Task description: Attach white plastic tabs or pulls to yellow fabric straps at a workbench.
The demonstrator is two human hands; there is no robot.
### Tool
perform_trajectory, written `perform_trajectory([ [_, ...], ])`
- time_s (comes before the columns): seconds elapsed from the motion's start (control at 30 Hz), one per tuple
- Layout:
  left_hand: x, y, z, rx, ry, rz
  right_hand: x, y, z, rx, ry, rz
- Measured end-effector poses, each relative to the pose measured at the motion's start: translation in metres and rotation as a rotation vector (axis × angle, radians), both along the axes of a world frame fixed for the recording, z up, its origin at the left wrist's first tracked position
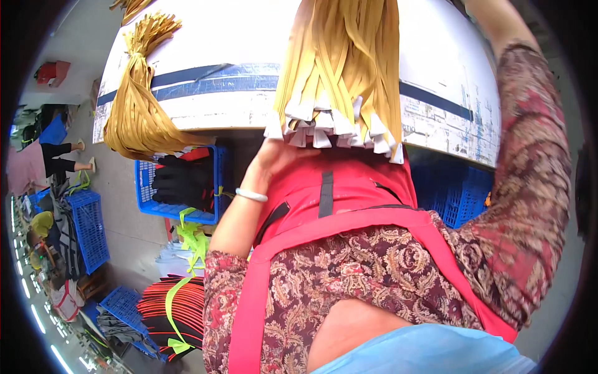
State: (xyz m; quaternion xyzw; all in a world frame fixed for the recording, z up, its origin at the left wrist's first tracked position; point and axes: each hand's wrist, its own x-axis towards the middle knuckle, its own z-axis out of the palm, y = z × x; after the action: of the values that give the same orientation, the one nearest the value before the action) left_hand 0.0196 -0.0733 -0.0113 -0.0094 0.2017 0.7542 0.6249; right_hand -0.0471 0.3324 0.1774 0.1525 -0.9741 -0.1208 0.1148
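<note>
A thick bundle of yellow zippers (339, 68) with white tape ends hangs over the front edge of the white table (237, 37), right in front of my red apron. My left hand (274, 159) reaches up under the bundle's white ends and touches them; its fingers are hidden behind the ends. My right arm in a patterned sleeve runs up the right side, over the table, and leaves the picture at the top, so the hand is out of sight. A second yellow zipper bundle (134, 106) droops over the table's left corner.
Below the table's left end a blue crate (144, 187) holds black and red pieces. More blue crates (458, 199) stand under the table at right and at the far left (90, 227). Red-black strips (165, 305) tied with neon bands lie on the floor. Another person's legs (62, 157) show far left.
</note>
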Motion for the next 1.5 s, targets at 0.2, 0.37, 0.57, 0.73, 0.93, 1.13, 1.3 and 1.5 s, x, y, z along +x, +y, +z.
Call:
perform_trajectory([
  [0.2,0.011,-0.005,-0.007,-0.117,0.071,-0.046,-0.043,0.039,-0.013,-0.139,-0.051,-0.065],
  [0.37,0.016,-0.012,0.004,-0.087,0.014,-0.073,-0.032,0.05,-0.07,-0.217,-0.121,-0.242],
  [0.57,0.026,-0.022,-0.007,-0.168,-0.066,0.013,0.092,-0.042,-0.092,-0.478,0.188,-0.175],
  [0.73,-0.008,-0.071,-0.003,-0.626,0.801,-0.034,0.189,-0.124,-0.102,-0.96,0.012,-0.405],
  [0.93,-0.064,-0.023,0.046,-0.664,1.514,0.44,0.184,-0.169,-0.084,-1.196,-0.06,-0.374],
  [1.13,-0.105,0.03,0.019,-0.86,2.055,0.23,0.12,-0.23,-0.104,-0.937,-0.065,-0.025],
  [1.3,-0.109,0.029,0.004,-0.823,1.931,0.2,0.125,-0.243,-0.133,-0.82,-0.031,-0.074],
  [1.5,-0.086,0.016,0.0,-0.634,1.473,0.124,0.175,-0.216,-0.127,-0.987,-0.284,-0.129],
])
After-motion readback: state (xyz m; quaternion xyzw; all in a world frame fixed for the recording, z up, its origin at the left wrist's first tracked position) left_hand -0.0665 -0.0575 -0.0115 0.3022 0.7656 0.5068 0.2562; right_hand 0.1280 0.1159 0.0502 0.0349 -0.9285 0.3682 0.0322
